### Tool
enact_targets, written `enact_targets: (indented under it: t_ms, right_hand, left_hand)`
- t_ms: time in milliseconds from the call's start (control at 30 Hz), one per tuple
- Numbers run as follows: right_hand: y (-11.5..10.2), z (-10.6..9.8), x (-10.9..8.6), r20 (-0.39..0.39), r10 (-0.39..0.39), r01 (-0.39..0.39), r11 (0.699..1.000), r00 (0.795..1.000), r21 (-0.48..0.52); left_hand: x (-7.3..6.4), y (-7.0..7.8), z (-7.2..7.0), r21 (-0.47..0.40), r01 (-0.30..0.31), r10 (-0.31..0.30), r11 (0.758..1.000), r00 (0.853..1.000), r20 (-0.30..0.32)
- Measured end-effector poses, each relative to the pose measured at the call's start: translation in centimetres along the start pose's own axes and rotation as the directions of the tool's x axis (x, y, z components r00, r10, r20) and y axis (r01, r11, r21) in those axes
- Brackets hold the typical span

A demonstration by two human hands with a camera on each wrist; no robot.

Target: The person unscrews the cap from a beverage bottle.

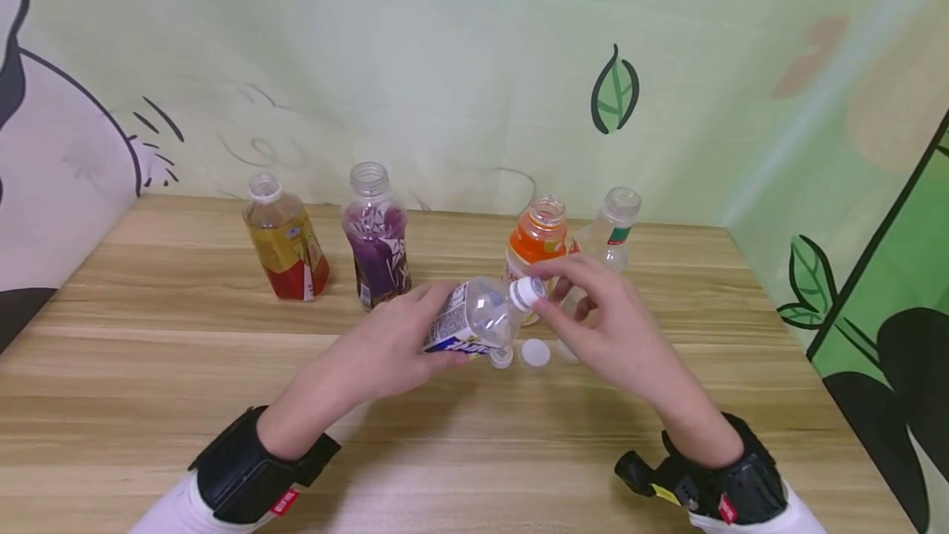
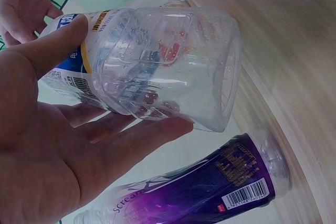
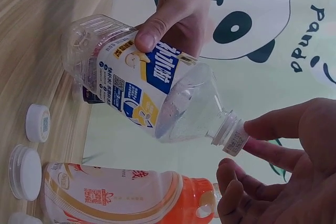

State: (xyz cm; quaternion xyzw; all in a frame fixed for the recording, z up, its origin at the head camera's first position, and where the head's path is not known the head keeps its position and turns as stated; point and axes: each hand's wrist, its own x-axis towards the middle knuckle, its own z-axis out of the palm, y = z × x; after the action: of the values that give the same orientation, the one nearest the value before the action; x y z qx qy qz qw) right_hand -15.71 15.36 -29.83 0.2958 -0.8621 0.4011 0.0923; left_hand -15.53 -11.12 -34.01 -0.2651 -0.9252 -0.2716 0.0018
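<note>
My left hand [image 1: 400, 344] grips a clear plastic bottle [image 1: 491, 313] round its white, blue and yellow label, tilted with its neck to the right. On the neck is a white cap [image 1: 528, 292], which the thumb and forefinger of my right hand [image 1: 610, 321] pinch. In the right wrist view the cap [image 3: 235, 140] sits at the mouth of the bottle [image 3: 194, 103]; whether it is threaded on I cannot tell. The bottle looks empty, with droplets on its inner wall in the left wrist view.
Behind stand uncapped bottles: a yellow-and-red one [image 1: 287, 245], a purple one [image 1: 376, 241], an orange one [image 1: 539, 236] and a clear one [image 1: 617, 225]. Loose white caps, one of them a flat cap [image 1: 535, 353], lie on the wooden table [image 1: 185, 402] below my hands. A printed cloth [image 1: 445, 64] hangs behind.
</note>
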Motion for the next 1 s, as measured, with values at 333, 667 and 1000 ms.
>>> enact_targets:
  t_ms: [333,667,1000]
  right_hand:
    - [0.08,0.13,0.04,0.012,0.057,-0.057,0.998,0.998,0.029]
    - [-0.08,0.08,0.03,0.01,0.056,-0.056,0.998,0.998,0.019]
    - [0.08,-0.01,0.01,0.022,0.016,-0.017,1.0,1.0,0.019]
  left_hand:
    - [-0.02,-0.04,0.08,0.005,-0.018,0.018,1.0,1.0,-0.008]
    - [-0.03,-0.03,0.03,0.013,-0.009,0.009,1.0,1.0,-0.006]
    - [-0.03,0.01,0.01,0.013,0.001,-0.001,1.0,1.0,-0.003]
